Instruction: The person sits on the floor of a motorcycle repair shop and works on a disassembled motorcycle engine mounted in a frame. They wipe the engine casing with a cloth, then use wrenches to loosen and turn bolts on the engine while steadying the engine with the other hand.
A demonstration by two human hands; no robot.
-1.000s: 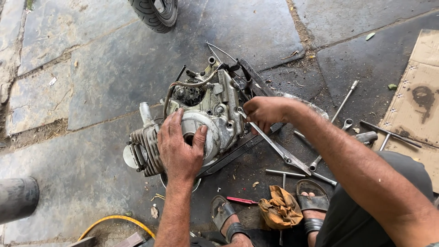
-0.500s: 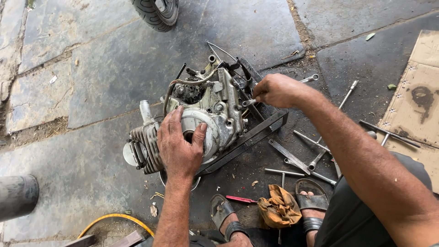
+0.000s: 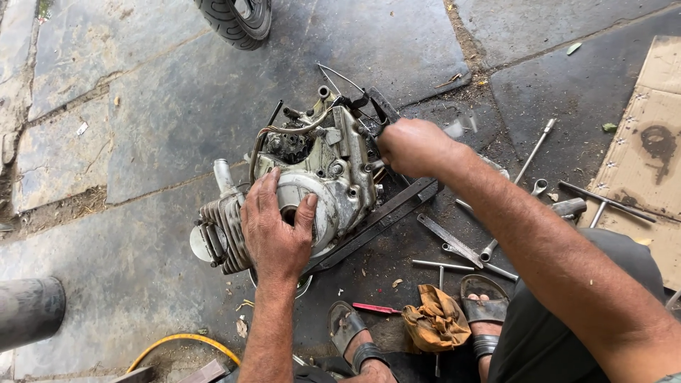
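Item: grimy silver motorcycle engine block with finned cylinder (image 3: 298, 191), lying on its side on the dark oil-stained stone floor (image 3: 142, 128), propped over black metal bars (image 3: 383, 216).

My left hand (image 3: 273, 230): spread flat, palm down on the round side cover, fingers splayed; pressing, not closed round anything.

My right hand (image 3: 415, 145): curled in a fist at the block's upper right edge; what it clasps is blurred, so I cannot tell the tool.

Risk, as I judge it: the block rests on narrow bars and could rock or slide if the left hand lets up; a slip at the fist would drive knuckles into the casing edges.

Surroundings: long steel socket wrenches and spanners (image 3: 496, 248) scattered right; crumpled mustard-yellow rag (image 3: 434, 319) and small red-handled tool (image 3: 376, 308) by my sandalled feet; flattened brown cardboard (image 3: 652, 149) far right; black tyre (image 3: 237, 21) above; yellow hose (image 3: 177, 344) lower left.

Room: open floor left and above; right side crowded.
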